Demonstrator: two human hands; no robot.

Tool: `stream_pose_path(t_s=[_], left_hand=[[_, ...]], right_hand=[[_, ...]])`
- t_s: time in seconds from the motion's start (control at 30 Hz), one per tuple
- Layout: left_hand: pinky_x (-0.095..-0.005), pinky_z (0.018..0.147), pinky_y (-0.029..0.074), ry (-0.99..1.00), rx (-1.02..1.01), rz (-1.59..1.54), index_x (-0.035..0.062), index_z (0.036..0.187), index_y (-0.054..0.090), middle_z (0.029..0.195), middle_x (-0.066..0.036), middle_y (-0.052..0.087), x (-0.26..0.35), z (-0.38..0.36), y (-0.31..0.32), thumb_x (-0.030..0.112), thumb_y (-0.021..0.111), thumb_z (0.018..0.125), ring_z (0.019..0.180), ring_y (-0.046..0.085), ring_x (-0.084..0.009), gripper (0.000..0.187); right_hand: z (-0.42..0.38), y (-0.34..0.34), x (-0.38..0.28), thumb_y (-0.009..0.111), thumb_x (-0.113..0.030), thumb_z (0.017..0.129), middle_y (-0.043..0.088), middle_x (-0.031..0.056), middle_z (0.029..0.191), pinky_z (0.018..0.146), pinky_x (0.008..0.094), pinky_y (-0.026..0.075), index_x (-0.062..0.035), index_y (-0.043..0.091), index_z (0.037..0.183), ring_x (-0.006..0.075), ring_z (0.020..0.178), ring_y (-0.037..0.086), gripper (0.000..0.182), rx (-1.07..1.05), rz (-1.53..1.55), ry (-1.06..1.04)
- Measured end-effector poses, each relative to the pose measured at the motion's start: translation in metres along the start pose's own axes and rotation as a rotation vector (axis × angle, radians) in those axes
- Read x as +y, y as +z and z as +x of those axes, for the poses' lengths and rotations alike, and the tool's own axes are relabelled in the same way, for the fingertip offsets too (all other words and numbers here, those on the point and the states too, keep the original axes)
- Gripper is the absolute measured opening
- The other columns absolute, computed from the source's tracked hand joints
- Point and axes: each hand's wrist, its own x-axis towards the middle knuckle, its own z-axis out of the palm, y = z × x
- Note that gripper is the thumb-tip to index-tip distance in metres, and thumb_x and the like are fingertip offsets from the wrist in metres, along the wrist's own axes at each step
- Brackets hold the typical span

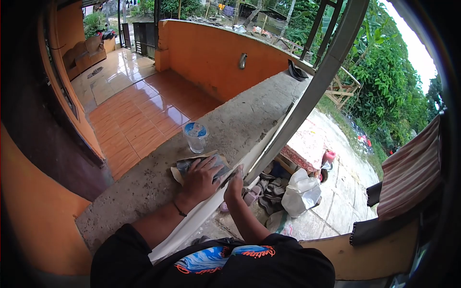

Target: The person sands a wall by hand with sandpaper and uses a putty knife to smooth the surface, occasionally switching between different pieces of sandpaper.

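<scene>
On the rough concrete wall top (144,192), my left hand (201,176) lies with fingers spread over a dark grey sheet (222,166). Brown paper (176,176) shows around the sheet's edges. Just beyond the fingers stands a clear plastic cup (196,141) with a blue and white label. My right hand (234,185) is upright at the wall's outer edge, beside the foot of the grey metal post (307,105). Its fingers are pressed together, and whether they hold anything is hidden.
A dark curved object (297,72) lies at the wall's far end. Below on the right are shoes (273,189), a white plastic bag (301,193) and a patterned cloth-covered table (307,146). Striped cloth (410,165) hangs at right. Orange tiles (134,117) lie left of the wall.
</scene>
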Motion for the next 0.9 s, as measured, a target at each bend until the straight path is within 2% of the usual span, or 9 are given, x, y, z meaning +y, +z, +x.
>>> stream_pose_path(t_s=[0.17, 0.27, 0.4, 0.43, 0.47, 0.53, 0.6, 0.67, 0.9], left_hand=[[-0.0415, 0.104, 0.031, -0.009, -0.001, -0.022, 0.0085, 0.111, 0.064, 0.124, -0.017, 0.055, 0.001, 0.001, -0.003, 0.024, 0.062, 0.080, 0.121, 0.047, -0.0261, 0.035], [-0.0410, 0.104, 0.031, -0.017, -0.013, -0.031, 0.0086, 0.112, 0.064, 0.125, -0.017, 0.054, 0.002, 0.001, -0.003, 0.023, 0.061, 0.080, 0.121, 0.047, -0.0266, 0.034], [-0.0407, 0.104, 0.031, -0.004, -0.017, 0.001, 0.0091, 0.111, 0.064, 0.125, -0.017, 0.054, 0.001, 0.001, -0.003, 0.024, 0.062, 0.080, 0.121, 0.047, -0.0262, 0.035], [-0.0407, 0.103, 0.032, 0.001, -0.028, 0.013, 0.0093, 0.111, 0.064, 0.125, -0.016, 0.054, -0.001, 0.001, -0.002, 0.024, 0.063, 0.079, 0.121, 0.047, -0.0261, 0.035], [-0.0407, 0.103, 0.032, 0.010, -0.013, 0.020, 0.0093, 0.111, 0.064, 0.125, -0.016, 0.054, -0.001, 0.005, -0.002, 0.024, 0.063, 0.079, 0.121, 0.047, -0.0261, 0.035], [-0.0407, 0.103, 0.033, 0.015, -0.004, -0.005, 0.0090, 0.111, 0.064, 0.125, -0.016, 0.055, -0.001, 0.002, -0.002, 0.022, 0.064, 0.079, 0.121, 0.047, -0.0267, 0.035], [-0.0407, 0.103, 0.033, -0.031, -0.052, -0.032, 0.0085, 0.111, 0.064, 0.124, -0.016, 0.055, 0.004, 0.003, -0.009, 0.020, 0.064, 0.078, 0.121, 0.047, -0.0270, 0.035], [-0.0407, 0.102, 0.033, -0.020, -0.018, -0.029, 0.0079, 0.110, 0.064, 0.124, -0.017, 0.055, 0.005, 0.003, -0.008, 0.020, 0.064, 0.078, 0.120, 0.047, -0.0276, 0.034], [-0.0418, 0.103, 0.032, -0.009, -0.012, -0.008, 0.0081, 0.111, 0.064, 0.125, -0.016, 0.055, 0.003, 0.001, -0.005, 0.021, 0.063, 0.079, 0.121, 0.047, -0.0267, 0.035]], right_hand=[[-0.053, 0.013, 0.007, 0.034, -0.040, 0.099, 0.027, 0.0107, 0.146, 0.106, 0.0316, 0.027, -0.0103, 0.011, 0.147, 0.0215, 0.128, 0.034, 0.061, -0.041, -0.073, 0.030], [-0.041, 0.011, 0.013, 0.033, -0.040, 0.099, 0.029, 0.0108, 0.145, 0.106, 0.0315, 0.027, -0.0096, 0.014, 0.147, 0.0220, 0.127, 0.036, 0.060, 0.008, -0.126, -0.067], [0.024, -0.012, 0.009, 0.033, -0.040, 0.099, 0.027, 0.0109, 0.146, 0.106, 0.0313, 0.027, -0.0076, 0.011, 0.147, 0.0227, 0.127, 0.035, 0.062, -0.040, 0.046, -0.001], [0.006, 0.004, -0.017, 0.032, -0.040, 0.099, 0.024, 0.0117, 0.147, 0.106, 0.0314, 0.027, -0.0059, 0.010, 0.147, 0.0233, 0.129, 0.033, 0.063, -0.087, 0.140, 0.118], [-0.008, 0.018, -0.026, 0.032, -0.040, 0.099, 0.024, 0.0117, 0.147, 0.106, 0.0314, 0.027, -0.0059, 0.010, 0.147, 0.0233, 0.129, 0.033, 0.063, -0.101, 0.141, 0.105], [-0.032, 0.034, -0.016, 0.032, -0.038, 0.100, 0.021, 0.0126, 0.148, 0.107, 0.0316, 0.026, -0.0046, 0.012, 0.146, 0.0242, 0.131, 0.030, 0.061, -0.040, -0.030, -0.243], [-0.029, 0.013, 0.007, 0.033, -0.036, 0.100, 0.017, 0.0132, 0.149, 0.108, 0.0312, 0.023, -0.0034, 0.013, 0.146, 0.0252, 0.133, 0.027, 0.060, -0.073, 0.020, -0.124], [-0.018, 0.012, 0.004, 0.034, -0.035, 0.099, 0.019, 0.0141, 0.149, 0.109, 0.0304, 0.019, -0.0026, 0.012, 0.146, 0.0248, 0.133, 0.026, 0.061, -0.017, -0.191, -0.197], [0.063, -0.011, -0.010, 0.037, -0.035, 0.098, 0.024, 0.0148, 0.147, 0.109, 0.0297, 0.018, -0.0003, 0.014, 0.145, 0.0234, 0.133, 0.027, 0.062, 0.007, -0.170, -0.335]])
